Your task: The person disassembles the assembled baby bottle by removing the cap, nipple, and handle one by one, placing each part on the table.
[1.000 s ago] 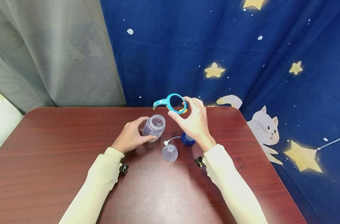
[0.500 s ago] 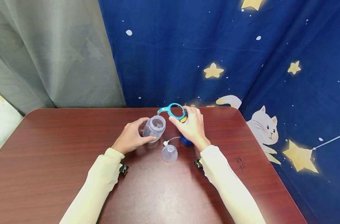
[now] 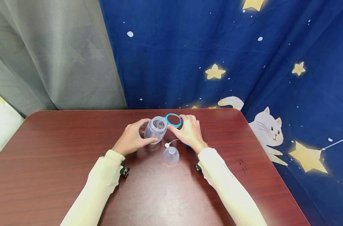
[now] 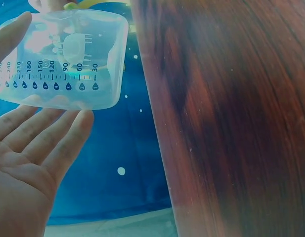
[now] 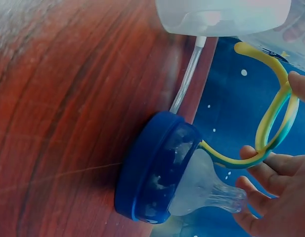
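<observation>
My left hand (image 3: pixel 132 138) grips a clear baby bottle (image 3: pixel 151 135) with no lid on, its wide mouth tilted toward the head camera. Dark measuring marks run along the bottle (image 4: pixel 68 49) in the left wrist view. Just right of it, my right hand (image 3: pixel 188 131) pinches a teal and yellow bottle handle ring (image 3: pixel 167 117) between thumb and fingers. Part of the ring is behind the bottle. In the right wrist view a blue collar (image 5: pixel 147 168) with a clear teat (image 5: pixel 199 185) stands beneath my right hand, which mostly hides it in the head view.
A clear domed cap (image 3: pixel 171 156) sits on the brown table (image 3: pixel 149 194) in front of the bottle. A thin straw (image 5: pixel 187 79) with a white weighted end (image 3: pixel 167 145) lies between cap and collar. Curtains (image 3: pixel 171 56) hang behind the table.
My right hand has lowered the handle ring and brought it leftward, close beside the bottle's mouth. My left hand and the bottle have hardly moved.
</observation>
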Demonstrator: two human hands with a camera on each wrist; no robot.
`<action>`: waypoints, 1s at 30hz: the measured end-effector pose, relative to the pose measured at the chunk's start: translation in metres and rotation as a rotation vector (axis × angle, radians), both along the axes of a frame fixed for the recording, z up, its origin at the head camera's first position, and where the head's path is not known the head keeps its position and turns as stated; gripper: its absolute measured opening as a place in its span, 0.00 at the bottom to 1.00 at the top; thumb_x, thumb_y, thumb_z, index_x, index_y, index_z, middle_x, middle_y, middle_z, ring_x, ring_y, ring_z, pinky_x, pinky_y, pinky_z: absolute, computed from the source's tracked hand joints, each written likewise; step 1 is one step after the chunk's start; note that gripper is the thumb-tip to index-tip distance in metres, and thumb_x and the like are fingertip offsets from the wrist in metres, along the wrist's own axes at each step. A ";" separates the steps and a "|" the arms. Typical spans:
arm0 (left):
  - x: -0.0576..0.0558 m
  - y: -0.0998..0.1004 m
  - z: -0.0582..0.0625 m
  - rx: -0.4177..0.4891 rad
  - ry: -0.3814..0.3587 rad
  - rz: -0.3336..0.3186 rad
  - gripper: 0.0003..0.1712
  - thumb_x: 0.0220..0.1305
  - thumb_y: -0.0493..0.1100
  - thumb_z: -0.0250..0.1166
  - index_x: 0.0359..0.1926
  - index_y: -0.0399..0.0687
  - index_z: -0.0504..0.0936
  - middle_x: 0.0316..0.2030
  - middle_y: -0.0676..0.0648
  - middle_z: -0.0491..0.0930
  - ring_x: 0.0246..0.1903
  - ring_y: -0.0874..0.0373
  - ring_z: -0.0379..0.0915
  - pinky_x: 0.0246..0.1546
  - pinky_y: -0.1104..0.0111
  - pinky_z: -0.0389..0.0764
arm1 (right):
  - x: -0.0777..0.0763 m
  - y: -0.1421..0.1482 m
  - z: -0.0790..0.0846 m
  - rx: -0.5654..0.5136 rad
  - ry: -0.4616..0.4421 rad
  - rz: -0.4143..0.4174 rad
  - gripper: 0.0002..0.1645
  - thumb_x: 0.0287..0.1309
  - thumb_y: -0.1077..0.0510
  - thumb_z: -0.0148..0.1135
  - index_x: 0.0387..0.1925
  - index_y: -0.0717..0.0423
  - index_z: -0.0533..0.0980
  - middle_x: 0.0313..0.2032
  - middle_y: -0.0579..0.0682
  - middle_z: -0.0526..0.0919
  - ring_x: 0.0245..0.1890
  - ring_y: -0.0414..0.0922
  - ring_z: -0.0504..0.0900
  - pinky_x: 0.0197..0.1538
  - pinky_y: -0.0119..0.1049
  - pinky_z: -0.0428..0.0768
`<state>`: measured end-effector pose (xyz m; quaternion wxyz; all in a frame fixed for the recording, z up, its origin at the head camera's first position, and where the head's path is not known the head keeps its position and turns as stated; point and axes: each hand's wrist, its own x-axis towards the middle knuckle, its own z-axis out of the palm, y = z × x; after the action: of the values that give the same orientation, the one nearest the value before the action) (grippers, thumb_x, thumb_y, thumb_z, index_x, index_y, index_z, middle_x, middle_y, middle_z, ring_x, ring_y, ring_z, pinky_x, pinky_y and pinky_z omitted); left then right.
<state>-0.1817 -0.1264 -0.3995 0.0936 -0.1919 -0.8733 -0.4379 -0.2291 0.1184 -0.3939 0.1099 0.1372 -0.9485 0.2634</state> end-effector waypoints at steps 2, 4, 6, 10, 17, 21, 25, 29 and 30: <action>0.000 0.000 0.000 0.002 -0.001 -0.001 0.42 0.45 0.53 0.82 0.60 0.46 0.75 0.49 0.47 0.82 0.41 0.51 0.85 0.44 0.56 0.84 | -0.001 -0.001 -0.002 0.015 -0.012 0.008 0.40 0.50 0.29 0.68 0.51 0.56 0.78 0.45 0.51 0.82 0.56 0.51 0.71 0.55 0.49 0.68; 0.001 0.000 0.001 0.002 -0.006 -0.001 0.42 0.46 0.53 0.82 0.60 0.47 0.75 0.49 0.47 0.82 0.42 0.50 0.84 0.44 0.56 0.83 | -0.002 -0.001 -0.004 0.031 -0.021 0.016 0.39 0.50 0.29 0.68 0.49 0.56 0.78 0.43 0.50 0.82 0.55 0.51 0.71 0.54 0.49 0.68; 0.001 0.000 0.001 0.003 -0.011 -0.001 0.42 0.46 0.53 0.82 0.60 0.47 0.75 0.49 0.47 0.82 0.42 0.50 0.84 0.44 0.56 0.83 | -0.003 -0.002 -0.004 0.050 -0.034 0.022 0.38 0.50 0.29 0.68 0.48 0.56 0.79 0.41 0.49 0.82 0.54 0.51 0.72 0.54 0.49 0.69; 0.001 0.000 0.001 0.006 -0.018 -0.002 0.42 0.46 0.54 0.81 0.61 0.48 0.75 0.49 0.47 0.82 0.42 0.51 0.84 0.44 0.56 0.84 | -0.005 -0.004 -0.006 0.078 -0.057 0.033 0.37 0.50 0.29 0.67 0.44 0.56 0.79 0.36 0.48 0.81 0.50 0.51 0.73 0.53 0.50 0.69; 0.000 0.000 0.000 0.014 -0.025 -0.009 0.42 0.47 0.54 0.81 0.61 0.46 0.75 0.49 0.47 0.82 0.41 0.51 0.85 0.42 0.56 0.84 | -0.008 -0.008 -0.010 0.090 -0.080 0.047 0.38 0.51 0.28 0.65 0.43 0.57 0.81 0.35 0.48 0.80 0.48 0.52 0.74 0.52 0.51 0.71; 0.000 0.000 0.001 0.017 -0.026 -0.009 0.43 0.47 0.54 0.81 0.61 0.45 0.75 0.50 0.47 0.82 0.42 0.50 0.84 0.43 0.56 0.84 | -0.011 -0.011 -0.010 0.086 -0.109 0.042 0.40 0.52 0.26 0.62 0.45 0.57 0.81 0.36 0.48 0.80 0.49 0.52 0.74 0.53 0.51 0.69; 0.000 0.001 0.001 0.014 -0.030 -0.002 0.42 0.46 0.53 0.81 0.61 0.45 0.75 0.49 0.47 0.82 0.41 0.51 0.84 0.43 0.56 0.84 | -0.015 -0.012 -0.009 0.093 -0.138 0.028 0.41 0.53 0.26 0.61 0.48 0.57 0.80 0.40 0.50 0.82 0.50 0.52 0.74 0.52 0.52 0.68; -0.001 0.001 0.000 0.023 -0.037 -0.003 0.41 0.46 0.52 0.82 0.60 0.47 0.75 0.49 0.48 0.82 0.39 0.53 0.85 0.41 0.59 0.84 | -0.019 -0.013 -0.008 0.104 -0.175 0.022 0.41 0.56 0.27 0.59 0.55 0.57 0.78 0.47 0.53 0.82 0.52 0.54 0.74 0.53 0.52 0.68; 0.000 0.001 0.001 0.027 -0.036 -0.003 0.41 0.46 0.51 0.82 0.60 0.47 0.75 0.49 0.48 0.82 0.39 0.53 0.85 0.41 0.59 0.85 | -0.019 -0.014 -0.008 0.107 -0.184 0.024 0.41 0.57 0.28 0.59 0.56 0.57 0.78 0.48 0.53 0.83 0.53 0.54 0.74 0.53 0.53 0.67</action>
<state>-0.1821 -0.1251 -0.3987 0.0796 -0.1839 -0.8687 -0.4531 -0.2483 0.1042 -0.4020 0.0119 0.1293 -0.9656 0.2254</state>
